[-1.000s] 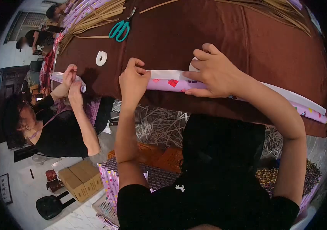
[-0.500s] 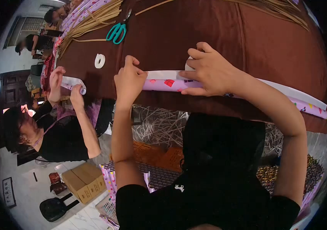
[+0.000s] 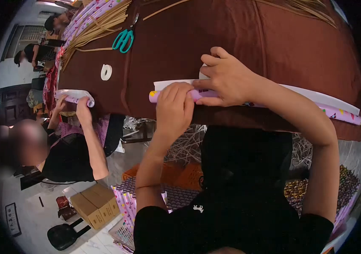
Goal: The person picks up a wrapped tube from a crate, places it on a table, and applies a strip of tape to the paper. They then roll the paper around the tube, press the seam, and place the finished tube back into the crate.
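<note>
A long roll of lilac patterned wrapping paper (image 3: 342,115) lies along the table's near edge, its white underside showing as a loose flap behind it. My left hand (image 3: 174,106) is closed over the roll near its left end, fingers curled on top. Beside it, my right hand (image 3: 229,80) grips the same roll with thumb in front and fingers behind. A small white piece, perhaps a tape roll, shows partly behind the right fingers; most of it is hidden. Farther left, a white roll of tape (image 3: 106,72) lies flat on the brown cloth.
Teal-handled scissors (image 3: 123,41) and tan strips (image 3: 91,38) lie on the brown-covered table (image 3: 180,46). At left, a co-worker's hands (image 3: 83,111) hold another paper roll (image 3: 90,103). Cardboard boxes (image 3: 95,205), a black stool (image 3: 62,236) and an orange crate (image 3: 180,175) stand below.
My left hand has moved right from the paper's left edge and closed over the roll, uncovering its left end. My right hand stays nearly in place. The co-worker's far hand has lowered onto their roll.
</note>
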`<state>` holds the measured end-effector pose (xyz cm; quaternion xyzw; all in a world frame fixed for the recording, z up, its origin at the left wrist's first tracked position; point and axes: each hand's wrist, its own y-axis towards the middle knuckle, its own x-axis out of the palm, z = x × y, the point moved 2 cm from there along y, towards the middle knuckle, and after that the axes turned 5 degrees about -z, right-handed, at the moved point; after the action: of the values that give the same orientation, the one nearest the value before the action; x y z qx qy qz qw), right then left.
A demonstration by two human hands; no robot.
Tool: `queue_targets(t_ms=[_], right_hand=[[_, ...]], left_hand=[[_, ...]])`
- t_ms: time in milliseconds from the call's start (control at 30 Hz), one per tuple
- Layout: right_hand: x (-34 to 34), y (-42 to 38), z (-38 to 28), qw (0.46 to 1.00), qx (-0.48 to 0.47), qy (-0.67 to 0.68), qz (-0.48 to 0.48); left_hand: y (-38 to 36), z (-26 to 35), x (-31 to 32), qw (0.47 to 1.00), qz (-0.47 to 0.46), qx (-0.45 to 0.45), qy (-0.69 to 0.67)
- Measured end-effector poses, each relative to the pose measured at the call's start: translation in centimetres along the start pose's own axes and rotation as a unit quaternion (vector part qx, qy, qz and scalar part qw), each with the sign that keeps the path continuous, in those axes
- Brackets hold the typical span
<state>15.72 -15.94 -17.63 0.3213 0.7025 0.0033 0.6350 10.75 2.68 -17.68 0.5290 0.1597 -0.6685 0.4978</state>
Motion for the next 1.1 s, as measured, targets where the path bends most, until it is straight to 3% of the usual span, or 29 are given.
queue_targets(t_ms=[433,500,700,800,900,1033,1100], right_hand=[[-3.6,-1.1,0.3,0.998,0.046,-0.034,-0.022],[-5.2,-1.9,0.3,0.997,0.058,-0.042,0.018],[-11.1,-6.2,-1.0,0.978,0.207,-0.011,-0.018],[-12.7,-8.6,-1.6,0.954,0.29,-0.068,0.023],[-12.5,-10.4,-2.6,0.919,0.373,-0.125,-0.022],[-10.8,-12.0,-2.2,0.911,0.375,-0.17,-0.034],[-9.9,-12.6,-1.9,0.925,0.323,-0.201,-0.008]], left_hand=[[-1.2,0.4,2.1,0.998,0.013,-0.002,0.064],[-1.2,0.5,1.9,0.998,0.013,-0.006,0.062],[-1.2,0.1,1.6,0.998,0.007,-0.001,0.068],[-1.2,-0.1,1.4,0.997,0.007,-0.002,0.072],[-1.0,0.2,1.2,0.997,-0.005,-0.007,0.082],[-1.0,0.2,1.2,0.997,-0.012,-0.012,0.071],[-0.9,0.3,1.4,0.998,-0.018,-0.012,0.065]])
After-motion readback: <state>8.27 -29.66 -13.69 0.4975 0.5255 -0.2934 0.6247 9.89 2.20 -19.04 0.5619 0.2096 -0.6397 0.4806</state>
